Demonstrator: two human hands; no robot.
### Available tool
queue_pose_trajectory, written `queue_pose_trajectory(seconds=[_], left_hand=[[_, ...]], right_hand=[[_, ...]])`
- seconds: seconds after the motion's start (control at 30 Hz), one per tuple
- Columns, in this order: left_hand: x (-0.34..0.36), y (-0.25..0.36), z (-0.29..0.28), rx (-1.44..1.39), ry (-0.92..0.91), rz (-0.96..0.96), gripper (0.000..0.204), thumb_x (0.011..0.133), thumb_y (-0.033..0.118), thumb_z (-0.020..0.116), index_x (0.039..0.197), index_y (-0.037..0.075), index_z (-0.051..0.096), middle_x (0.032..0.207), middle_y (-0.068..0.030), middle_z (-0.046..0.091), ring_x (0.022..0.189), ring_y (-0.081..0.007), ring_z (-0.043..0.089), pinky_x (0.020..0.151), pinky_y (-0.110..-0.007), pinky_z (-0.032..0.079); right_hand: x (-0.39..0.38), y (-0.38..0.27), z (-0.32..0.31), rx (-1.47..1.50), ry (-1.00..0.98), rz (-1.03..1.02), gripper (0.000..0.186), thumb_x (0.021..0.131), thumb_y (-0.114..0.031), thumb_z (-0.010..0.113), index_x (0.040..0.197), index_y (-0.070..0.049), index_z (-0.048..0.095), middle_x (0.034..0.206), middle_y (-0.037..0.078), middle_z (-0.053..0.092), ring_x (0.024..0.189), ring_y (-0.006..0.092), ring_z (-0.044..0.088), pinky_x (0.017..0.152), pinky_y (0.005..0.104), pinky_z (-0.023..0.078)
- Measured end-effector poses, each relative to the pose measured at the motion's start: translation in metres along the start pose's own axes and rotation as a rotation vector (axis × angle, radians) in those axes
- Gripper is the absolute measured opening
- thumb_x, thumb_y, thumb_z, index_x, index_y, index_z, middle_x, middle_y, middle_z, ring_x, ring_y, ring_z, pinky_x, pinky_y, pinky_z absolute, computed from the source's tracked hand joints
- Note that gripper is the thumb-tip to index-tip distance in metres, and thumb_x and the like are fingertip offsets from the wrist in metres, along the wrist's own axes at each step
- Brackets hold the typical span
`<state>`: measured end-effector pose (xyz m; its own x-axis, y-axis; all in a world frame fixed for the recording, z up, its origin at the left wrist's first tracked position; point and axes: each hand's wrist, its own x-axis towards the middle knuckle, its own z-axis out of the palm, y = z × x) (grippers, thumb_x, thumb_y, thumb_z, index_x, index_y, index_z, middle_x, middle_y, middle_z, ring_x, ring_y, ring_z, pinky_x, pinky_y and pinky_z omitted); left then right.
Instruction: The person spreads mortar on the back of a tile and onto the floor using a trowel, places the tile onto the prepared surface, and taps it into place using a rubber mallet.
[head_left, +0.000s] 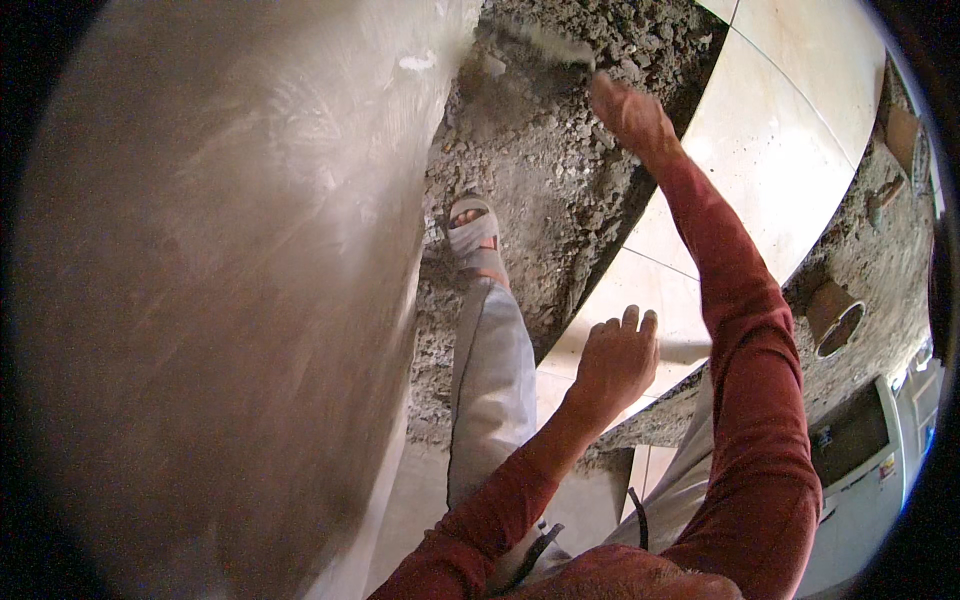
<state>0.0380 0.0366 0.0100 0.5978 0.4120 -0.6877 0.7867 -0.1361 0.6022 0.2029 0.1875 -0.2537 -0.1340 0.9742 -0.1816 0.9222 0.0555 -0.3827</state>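
Note:
My right hand (635, 115) reaches far forward over the rough grey mortar bed (560, 170), closed around the handle of what looks like a trowel (548, 45). Motion blurs its grey blade, which points left, low over the loose mortar. Nearer to me, my left hand (618, 355) hangs over or rests on the pale floor tiles (765, 130), fingers a little apart and nothing in them. Whether the fingertips touch the tile cannot be made out. The tile edge borders the mortar on its right.
A plastered wall (230, 280) rises close along the left. My sandaled foot (472, 225) stands on the mortar between wall and tiles. To the right, beyond the tiles, lie a round brown pipe or pot (835, 320) and more rough ground. A whitish cabinet-like unit (860, 500) stands lower right.

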Motion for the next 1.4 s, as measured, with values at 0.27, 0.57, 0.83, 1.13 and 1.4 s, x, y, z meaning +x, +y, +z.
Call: queue_pose_trajectory(seconds=[0.27, 0.57, 0.83, 1.13, 1.4], left_hand=[[-0.001, 0.003, 0.009, 0.036, -0.019, 0.008, 0.032, 0.091, 0.019, 0.056, 0.116, -0.001, 0.055, 0.104, -0.0208, 0.060, 0.080, -0.0332, 0.067, 0.071, -0.046, 0.054], [-0.005, -0.004, 0.025, -0.008, -0.064, -0.042, 0.030, 0.090, 0.019, 0.055, 0.113, 0.000, 0.052, 0.102, -0.0205, 0.060, 0.077, -0.0350, 0.067, 0.068, -0.047, 0.054], [-0.009, 0.000, 0.022, 0.006, -0.105, -0.028, 0.034, 0.091, 0.021, 0.058, 0.117, -0.001, 0.054, 0.095, -0.0193, 0.063, 0.076, -0.0331, 0.068, 0.069, -0.045, 0.055], [0.004, 0.001, 0.008, 0.003, -0.160, -0.059, 0.035, 0.093, 0.021, 0.055, 0.119, -0.002, 0.053, 0.098, -0.0202, 0.063, 0.080, -0.0351, 0.068, 0.072, -0.045, 0.057], [0.000, 0.003, 0.015, 0.038, -0.113, 0.005, 0.036, 0.093, 0.021, 0.056, 0.119, -0.002, 0.051, 0.098, -0.0198, 0.062, 0.080, -0.0339, 0.068, 0.069, -0.045, 0.056]], right_hand=[[-0.010, -0.017, 0.001, 0.123, 0.006, 0.113, 0.039, 0.092, -0.025, 0.064, 0.125, -0.006, 0.055, 0.082, 0.017, 0.067, 0.065, 0.0310, 0.067, 0.055, 0.0402, 0.054], [-0.093, -0.077, 0.030, -0.035, -0.182, 0.024, 0.047, 0.093, -0.031, 0.060, 0.133, -0.009, 0.047, 0.094, 0.015, 0.069, 0.068, 0.0320, 0.068, 0.053, 0.0391, 0.055], [-0.007, 0.077, -0.024, 0.158, 0.221, 0.335, 0.040, 0.095, -0.028, 0.061, 0.129, -0.011, 0.047, 0.090, 0.018, 0.068, 0.077, 0.0376, 0.068, 0.059, 0.0461, 0.053], [-0.117, 0.051, -0.035, 0.109, -0.045, 0.119, 0.043, 0.091, -0.022, 0.066, 0.128, -0.008, 0.050, 0.094, 0.017, 0.069, 0.080, 0.0353, 0.070, 0.065, 0.0420, 0.059], [0.036, 0.131, -0.078, -0.276, 0.098, -0.091, 0.022, 0.094, -0.021, 0.053, 0.108, -0.007, 0.061, 0.090, 0.007, 0.064, 0.075, 0.0214, 0.063, 0.065, 0.0375, 0.053]])
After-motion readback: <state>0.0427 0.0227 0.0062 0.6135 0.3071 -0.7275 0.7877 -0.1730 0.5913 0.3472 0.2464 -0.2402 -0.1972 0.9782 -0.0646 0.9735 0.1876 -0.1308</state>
